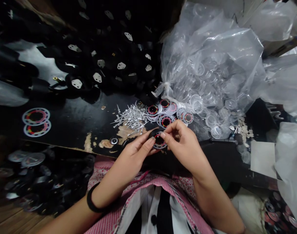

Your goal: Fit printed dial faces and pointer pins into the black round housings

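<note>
My left hand (138,150) and my right hand (181,141) meet over the near edge of a black worktable (72,125). Together they pinch a small round black part with a printed dial face (159,141), ringed in red and white. The left hand's fingers curl under it and its thumb presses on the rim. At the dial's right edge the right hand's fingertips are pinched together. Just beyond the hands lie a loose pile of small white pointer pieces (132,117) and several more printed dial faces (166,113).
A heap of black round housings (102,65) fills the table's back left. Two dial faces (36,122) lie at far left. A clear plastic bag of transparent round covers (211,81) bulges at right. More black parts (29,182) sit low at left.
</note>
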The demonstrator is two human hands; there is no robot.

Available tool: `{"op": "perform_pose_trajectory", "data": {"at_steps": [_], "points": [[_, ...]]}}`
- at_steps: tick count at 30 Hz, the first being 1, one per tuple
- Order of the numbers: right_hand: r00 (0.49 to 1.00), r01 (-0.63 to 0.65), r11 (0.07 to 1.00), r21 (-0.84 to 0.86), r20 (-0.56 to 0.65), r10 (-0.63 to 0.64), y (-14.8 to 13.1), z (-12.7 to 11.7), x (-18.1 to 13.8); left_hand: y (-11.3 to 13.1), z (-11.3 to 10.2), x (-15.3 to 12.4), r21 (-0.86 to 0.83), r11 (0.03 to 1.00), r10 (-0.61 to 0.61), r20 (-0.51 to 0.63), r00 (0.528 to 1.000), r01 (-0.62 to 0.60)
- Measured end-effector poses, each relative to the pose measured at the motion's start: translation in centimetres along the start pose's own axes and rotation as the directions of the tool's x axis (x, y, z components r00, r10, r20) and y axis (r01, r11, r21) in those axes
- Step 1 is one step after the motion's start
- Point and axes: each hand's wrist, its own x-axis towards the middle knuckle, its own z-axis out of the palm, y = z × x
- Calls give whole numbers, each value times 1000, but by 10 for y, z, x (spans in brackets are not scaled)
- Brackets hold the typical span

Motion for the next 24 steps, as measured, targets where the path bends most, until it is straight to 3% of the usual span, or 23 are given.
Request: {"op": "perform_pose_trajectory", "data": {"at_steps": [6,10,13,15,18,21,24], "points": [[1000,-18,1000,5,23,18,7,6,-9,-6,-2,-1,35,999,-11,56,998,9],[993,35,999,11,110,-36,11,14,-16,-10,-16,-13,104,994,-27,-29,999,30],[963,151,982,-115,242,-120,6,21,-8,-8,-34,-23,140,990,-3,-175,984,28],[953,227,911,-344,271,-135,2,29,3,-6,-43,-27,76,997,50,-290,956,-29],[973,228,688,-689,192,-131,-4,45,20,-1,-47,-27,-65,989,96,-378,921,-130],[978,203,567,-798,142,-150,-6,61,28,4,-44,-23,-158,976,85,-365,927,-151],[979,197,534,-822,137,-151,-5,68,29,5,-40,-17,-228,958,91,-334,938,-174]]}}
